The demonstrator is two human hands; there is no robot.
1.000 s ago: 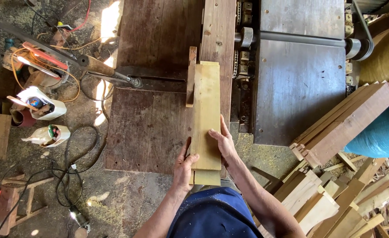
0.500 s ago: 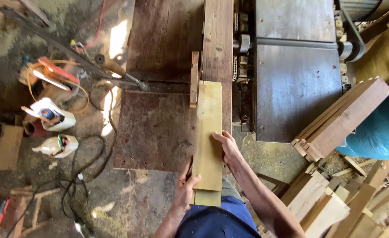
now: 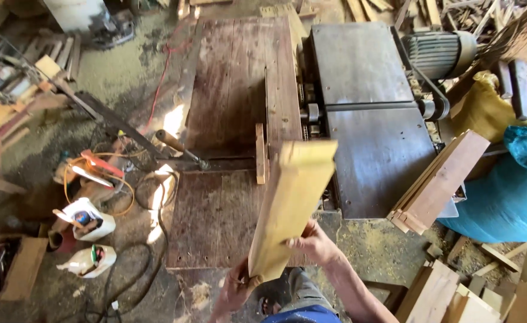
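Pale wooden board (image 3: 290, 206) tilts up over the bench (image 3: 233, 113); your left hand (image 3: 234, 293) grips its near end, right hand (image 3: 312, 244) clasps its edge.

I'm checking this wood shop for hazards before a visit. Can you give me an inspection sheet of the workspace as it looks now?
Surface: worn wooden table beside a grey metal machine bed; sawdust on the floor.
Job's things: pale plank, lifted and tilted above the table.
Clutter: stacked boards leaning on the machine, offcuts at lower right, two white jugs, wooden box.
Hands: left hand grips the plank's near end; right hand holds its right edge.
Cables: black cable looped on the floor, orange cord, red cord.
Surroundings: motor behind the machine, blue sack, yellow sack.
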